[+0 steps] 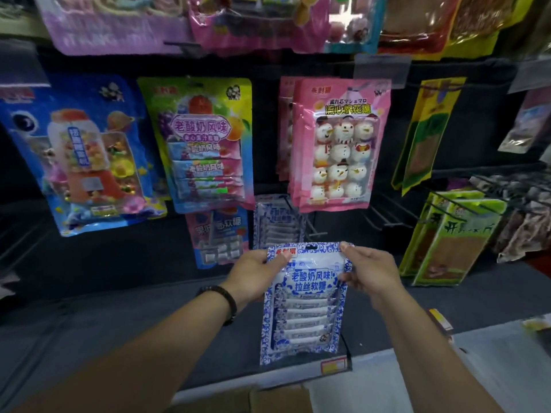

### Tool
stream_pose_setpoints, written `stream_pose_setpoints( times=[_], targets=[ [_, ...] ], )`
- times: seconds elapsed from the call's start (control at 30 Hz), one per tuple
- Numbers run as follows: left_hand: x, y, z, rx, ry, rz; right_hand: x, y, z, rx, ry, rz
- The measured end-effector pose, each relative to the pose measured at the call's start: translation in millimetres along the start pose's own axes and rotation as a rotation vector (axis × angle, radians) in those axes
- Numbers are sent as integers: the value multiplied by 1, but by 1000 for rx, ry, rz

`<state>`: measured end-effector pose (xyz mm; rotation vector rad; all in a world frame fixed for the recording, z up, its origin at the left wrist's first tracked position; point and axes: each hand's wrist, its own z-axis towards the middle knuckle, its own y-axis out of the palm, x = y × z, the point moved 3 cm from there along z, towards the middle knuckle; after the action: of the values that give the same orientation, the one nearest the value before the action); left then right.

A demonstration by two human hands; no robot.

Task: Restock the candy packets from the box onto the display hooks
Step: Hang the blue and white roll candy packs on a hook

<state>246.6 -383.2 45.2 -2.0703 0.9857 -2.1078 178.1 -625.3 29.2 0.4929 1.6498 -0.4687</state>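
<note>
I hold a blue-and-white candy packet (pixel 304 305) upright in front of the display, its hang hole at the top. My left hand (pixel 256 274) pinches its upper left corner and my right hand (pixel 369 272) grips its upper right edge. Just behind and above it hang matching blue-and-white packets (pixel 278 222) on a hook. To their right a bare metal hook (pixel 316 225) sticks out. A strip of the cardboard box (pixel 268 400) shows at the bottom edge, its contents hidden.
Pink snowman marshmallow packets (pixel 337 144) hang above centre, a yogurt-flavour packet (pixel 205 141) and a blue gumball packet (pixel 80 153) to the left, a pink-blue gummy packet (pixel 217 236) below. Green packets (pixel 447 239) hang at right beside empty hooks (pixel 384 213).
</note>
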Motion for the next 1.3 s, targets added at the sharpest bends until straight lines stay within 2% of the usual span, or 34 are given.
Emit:
stream_pose_setpoints(
  times=[0.3,0.47,0.73,0.8,0.97,1.07,1.3],
  targets=[
    [-6,14,35,87,-27,-8,17,15,30,188,-36,71],
    [-19,24,46,139,-6,-40,22,22,37,239,-111,-66],
    [-37,26,90,200,-62,-92,29,29,42,252,-65,-144],
    [-40,24,105,223,-98,-138,29,32,40,212,-61,-212],
    [-34,24,125,272,-130,-179,36,52,39,-20,-21,-259],
    [-29,23,135,308,-151,-183,36,64,38,-116,-68,-301],
    [-33,11,132,345,-179,-95,36,80,24,-294,-82,-471]
  ],
)
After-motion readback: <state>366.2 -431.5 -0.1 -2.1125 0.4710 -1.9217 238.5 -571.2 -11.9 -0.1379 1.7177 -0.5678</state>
